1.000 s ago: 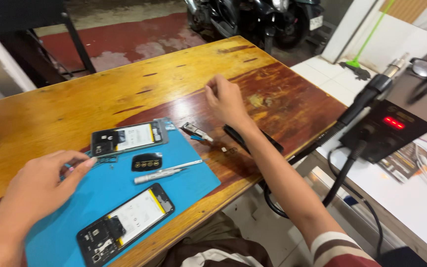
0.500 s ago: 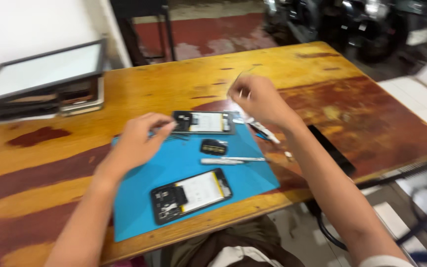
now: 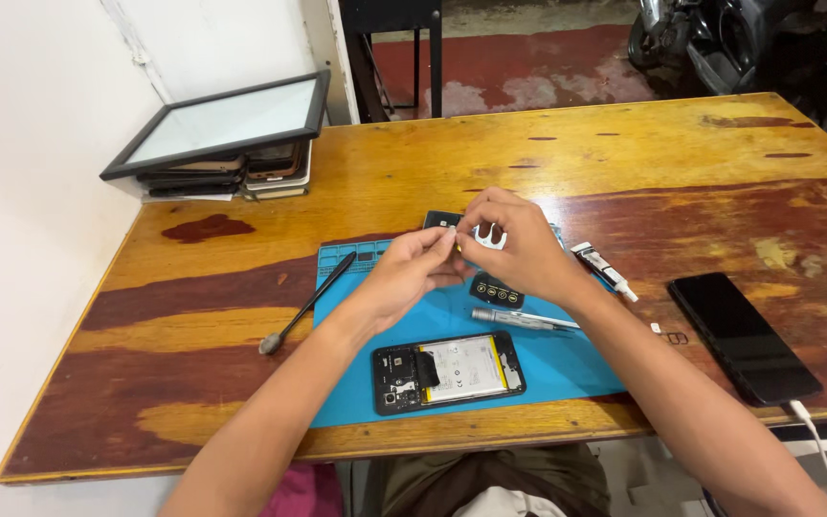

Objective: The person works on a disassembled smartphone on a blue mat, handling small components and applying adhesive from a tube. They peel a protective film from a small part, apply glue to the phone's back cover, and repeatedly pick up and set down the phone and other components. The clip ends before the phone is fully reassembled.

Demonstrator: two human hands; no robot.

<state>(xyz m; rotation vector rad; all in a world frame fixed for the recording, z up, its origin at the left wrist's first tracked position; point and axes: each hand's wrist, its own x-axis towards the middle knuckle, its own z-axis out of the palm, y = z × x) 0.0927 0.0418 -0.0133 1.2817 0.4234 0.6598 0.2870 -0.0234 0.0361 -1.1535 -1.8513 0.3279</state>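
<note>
My left hand [image 3: 406, 273] and my right hand [image 3: 514, 244] meet above the blue work mat [image 3: 356, 383], fingertips pinched together on a small pale part [image 3: 454, 234] that is mostly hidden. Behind the hands lies an opened phone [image 3: 440, 219], largely covered by them. A second opened phone [image 3: 448, 371] with its battery showing lies on the mat in front of the hands. A small black camera cover [image 3: 497, 289] and a silver screwdriver [image 3: 519, 318] rest on the mat just under my right hand.
A black brush tool [image 3: 306, 304] lies at the mat's left edge. A small glue tube [image 3: 605, 271] sits right of the mat. A black phone [image 3: 744, 336] with a white cable lies at right. A stack of tablets and phones [image 3: 227, 144] sits far left on the wooden table [image 3: 624, 153].
The view has swung left and steadied. My left hand lifted off the far phone and joined my right hand, which came in from the right; both now pinch a small part.
</note>
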